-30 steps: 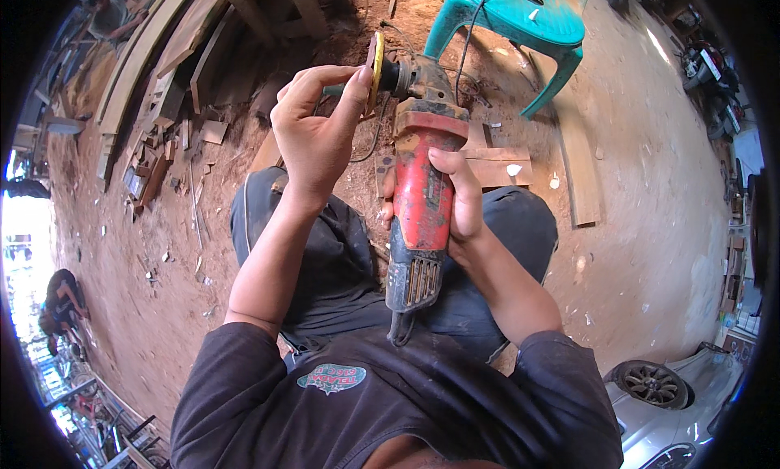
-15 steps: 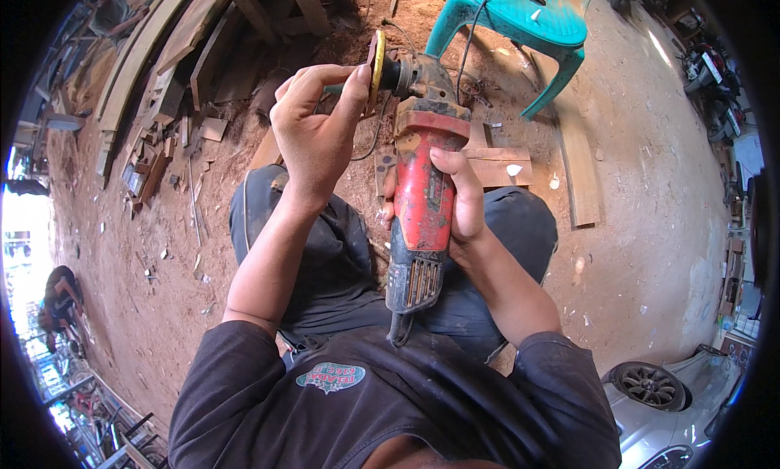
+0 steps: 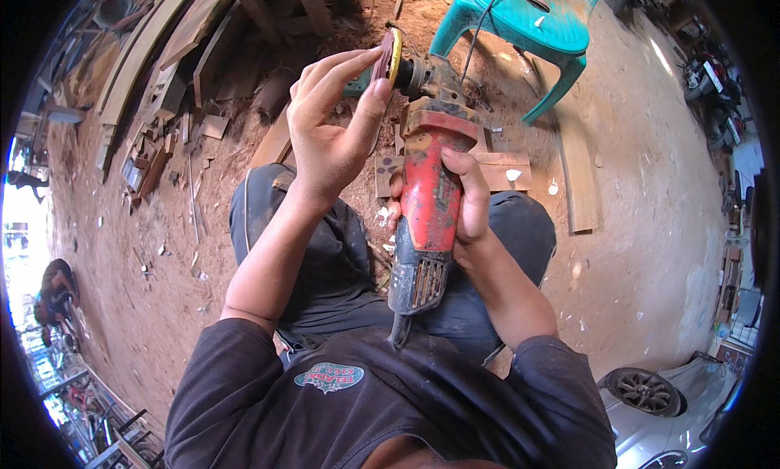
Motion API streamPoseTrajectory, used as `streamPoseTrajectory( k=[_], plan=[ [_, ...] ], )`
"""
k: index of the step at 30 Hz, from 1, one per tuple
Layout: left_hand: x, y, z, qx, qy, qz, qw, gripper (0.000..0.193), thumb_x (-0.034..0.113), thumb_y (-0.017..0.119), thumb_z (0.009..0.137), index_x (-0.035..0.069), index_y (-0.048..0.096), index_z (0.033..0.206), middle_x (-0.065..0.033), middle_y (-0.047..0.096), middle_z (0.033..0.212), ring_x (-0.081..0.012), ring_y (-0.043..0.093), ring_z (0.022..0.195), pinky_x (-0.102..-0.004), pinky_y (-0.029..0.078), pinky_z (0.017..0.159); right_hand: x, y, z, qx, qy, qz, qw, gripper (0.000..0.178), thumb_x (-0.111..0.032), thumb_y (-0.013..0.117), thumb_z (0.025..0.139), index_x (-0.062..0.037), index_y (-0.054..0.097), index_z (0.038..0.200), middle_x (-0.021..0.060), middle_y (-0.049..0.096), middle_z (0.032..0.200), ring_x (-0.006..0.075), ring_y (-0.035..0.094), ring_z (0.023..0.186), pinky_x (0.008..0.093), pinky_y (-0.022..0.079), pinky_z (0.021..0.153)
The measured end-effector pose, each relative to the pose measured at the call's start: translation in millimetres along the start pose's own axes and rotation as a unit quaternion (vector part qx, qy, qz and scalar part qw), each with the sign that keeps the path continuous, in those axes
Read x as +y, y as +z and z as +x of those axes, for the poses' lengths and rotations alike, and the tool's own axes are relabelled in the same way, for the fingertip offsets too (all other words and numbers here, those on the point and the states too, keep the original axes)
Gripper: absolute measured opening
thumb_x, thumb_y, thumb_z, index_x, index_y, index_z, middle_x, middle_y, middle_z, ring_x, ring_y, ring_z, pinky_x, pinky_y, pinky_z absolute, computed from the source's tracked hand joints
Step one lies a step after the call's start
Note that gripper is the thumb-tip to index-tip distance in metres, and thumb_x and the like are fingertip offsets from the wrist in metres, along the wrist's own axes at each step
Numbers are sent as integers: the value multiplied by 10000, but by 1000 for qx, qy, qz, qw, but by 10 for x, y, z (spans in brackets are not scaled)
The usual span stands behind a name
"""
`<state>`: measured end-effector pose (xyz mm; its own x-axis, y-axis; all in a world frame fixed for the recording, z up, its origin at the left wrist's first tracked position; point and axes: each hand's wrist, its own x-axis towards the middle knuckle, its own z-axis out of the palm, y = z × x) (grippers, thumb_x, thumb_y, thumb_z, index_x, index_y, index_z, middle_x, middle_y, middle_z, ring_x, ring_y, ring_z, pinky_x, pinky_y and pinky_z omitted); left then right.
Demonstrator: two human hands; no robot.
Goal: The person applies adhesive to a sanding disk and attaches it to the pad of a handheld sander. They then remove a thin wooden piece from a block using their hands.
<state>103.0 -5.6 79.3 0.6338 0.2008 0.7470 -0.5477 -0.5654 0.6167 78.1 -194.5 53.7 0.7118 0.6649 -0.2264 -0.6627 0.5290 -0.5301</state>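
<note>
My right hand point(image 3: 471, 189) is wrapped round the red and black body of a worn angle grinder point(image 3: 431, 185), held upright above my lap with its head away from me. On the grinder's head sits a yellow-edged backing pad point(image 3: 396, 57) with a brown sanding disc point(image 3: 384, 61) on its left face. My left hand point(image 3: 331, 128) has its fingertips and thumb against that disc, the fingers fairly straight. The grinder's cord end point(image 3: 400, 331) hangs toward my shirt. My palm and some fingertips are partly hidden.
A green plastic stool point(image 3: 520, 18) stands ahead, a cable over it. Wooden boards point(image 3: 577, 168) lie on the dirt floor, with more planks point(image 3: 154, 38) and offcuts at the far left. People are at the left edge. A silver car point(image 3: 658, 420) stands at the near right.
The grinder's head and my left hand have shifted slightly right. My left fingers are straighter and spread further apart on the disc. My right hand keeps its grip.
</note>
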Motion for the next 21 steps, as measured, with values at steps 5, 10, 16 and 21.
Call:
streamPoseTrajectory(
  k=[5, 10, 16, 21],
  plan=[
    [107, 16, -5, -42, 49, 67, 996, 572, 258, 831, 786, 58, 646, 1288, -99, 666, 1271, -266, 588, 1175, -380, 384, 1020, 6, -12, 22, -31, -15, 2, 999, 546, -487, 569, 916, 43, 612, 1040, 204, 690, 857, 309, 718, 687, 441, 610, 654],
    [131, 33, -19, -42, 27, 106, 993, 595, 132, 812, 786, 28, 607, 1336, -144, 632, 1298, -281, 578, 1222, -389, 414, 1057, 18, -22, 24, -30, -4, 16, 999, 536, -478, 586, 908, 41, 608, 1041, 207, 689, 868, 314, 715, 704, 448, 610, 662],
    [116, 59, -47, -11, 35, 116, 993, 542, 134, 725, 784, 51, 625, 1310, -108, 644, 1262, -281, 575, 1162, -387, 363, 1031, 26, 11, -19, -19, -1, -27, 999, 536, -468, 590, 895, 48, 612, 1039, 201, 684, 858, 309, 714, 717, 453, 608, 673],
    [185, -8, -35, -8, 46, 115, 992, 542, 109, 678, 744, 50, 637, 1282, -105, 643, 1182, -280, 560, 1133, -391, 336, 1023, 21, 18, -33, -54, -1, -35, 998, 549, -470, 590, 891, 54, 613, 1051, 197, 683, 857, 316, 708, 712, 458, 607, 670]
  ],
)
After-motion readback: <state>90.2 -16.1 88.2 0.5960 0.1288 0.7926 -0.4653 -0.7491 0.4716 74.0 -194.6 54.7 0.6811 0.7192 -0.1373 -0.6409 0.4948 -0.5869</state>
